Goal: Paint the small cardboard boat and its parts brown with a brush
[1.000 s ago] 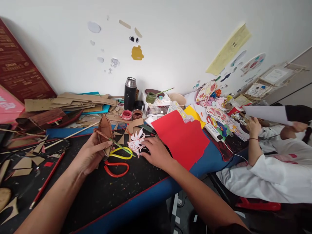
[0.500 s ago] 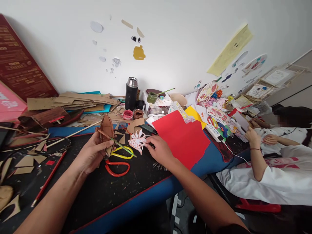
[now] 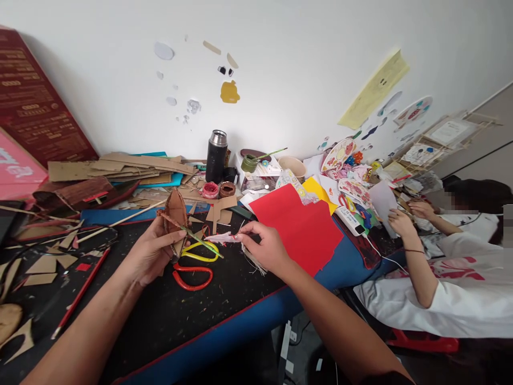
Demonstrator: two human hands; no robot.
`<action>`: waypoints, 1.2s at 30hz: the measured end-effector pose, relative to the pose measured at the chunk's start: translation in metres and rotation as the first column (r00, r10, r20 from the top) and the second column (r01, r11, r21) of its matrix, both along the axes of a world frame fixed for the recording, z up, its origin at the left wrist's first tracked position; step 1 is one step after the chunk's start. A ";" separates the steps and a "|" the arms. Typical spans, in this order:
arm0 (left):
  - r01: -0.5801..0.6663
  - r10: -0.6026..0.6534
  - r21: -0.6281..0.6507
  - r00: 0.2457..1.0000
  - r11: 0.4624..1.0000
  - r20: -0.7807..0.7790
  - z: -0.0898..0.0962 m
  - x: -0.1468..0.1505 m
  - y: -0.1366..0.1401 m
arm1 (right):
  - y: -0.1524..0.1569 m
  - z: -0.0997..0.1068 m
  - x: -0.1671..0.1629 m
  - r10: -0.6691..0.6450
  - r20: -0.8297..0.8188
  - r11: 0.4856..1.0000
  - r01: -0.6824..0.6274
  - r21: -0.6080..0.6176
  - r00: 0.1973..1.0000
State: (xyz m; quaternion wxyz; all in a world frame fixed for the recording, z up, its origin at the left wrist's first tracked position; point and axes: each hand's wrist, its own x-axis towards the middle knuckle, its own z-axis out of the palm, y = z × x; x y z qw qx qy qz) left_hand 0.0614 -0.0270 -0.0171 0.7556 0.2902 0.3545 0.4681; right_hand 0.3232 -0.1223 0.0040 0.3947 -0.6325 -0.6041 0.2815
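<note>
My left hand [image 3: 154, 248] is closed around a small brown cardboard boat [image 3: 175, 209], with a thin green-and-brown stick [image 3: 202, 243] lying across it under my thumb. Between the thumb and fingers of my right hand [image 3: 262, 246] is a white paper cutout with red lines [image 3: 220, 238], now seen nearly edge-on. Pale bristly strands [image 3: 256, 263] hang below that hand; what they belong to is hidden. Scissors with one yellow and one red handle [image 3: 193, 279] lie on the black mat beneath, their blades covered by my left hand.
Red paper [image 3: 294, 230] lies right of my right hand. Open paint jars [image 3: 210, 189] and a black flask [image 3: 217, 158] stand behind. Cardboard scraps [image 3: 42, 264] and a red pencil [image 3: 82, 291] are at left. A co-worker's hand [image 3: 398, 222] holds paper at right.
My right hand has turned the paper cutout from facing me to nearly edge-on. The left hand keeps the boat and stick in place. The co-worker's hand and paper have shifted left.
</note>
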 end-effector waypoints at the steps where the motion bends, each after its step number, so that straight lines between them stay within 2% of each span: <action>1: -0.003 0.003 0.000 1.000 1.000 0.004 0.000 -0.001 0.001 | 0.001 0.000 0.000 -0.013 -0.049 1.000 0.013 0.004 0.999; 7: 0.009 -0.009 -0.002 1.000 1.000 0.017 0.000 -0.004 0.003 | 0.004 0.001 0.000 -0.053 -0.265 0.998 0.046 -0.030 0.963; 12: 0.004 -0.005 0.018 0.999 1.000 0.045 -0.005 -0.004 0.004 | 0.006 -0.003 -0.002 -0.069 -0.380 0.997 0.054 -0.050 0.922; 29: -0.003 0.003 0.008 0.999 1.000 0.041 -0.004 -0.003 0.004 | 0.007 -0.016 -0.005 -0.094 -0.474 0.994 0.057 -0.091 0.876; 36: -0.016 0.017 -0.018 1.000 1.000 0.018 -0.004 -0.002 0.004 | 0.006 -0.025 -0.003 -0.128 -0.573 0.988 0.052 -0.148 0.809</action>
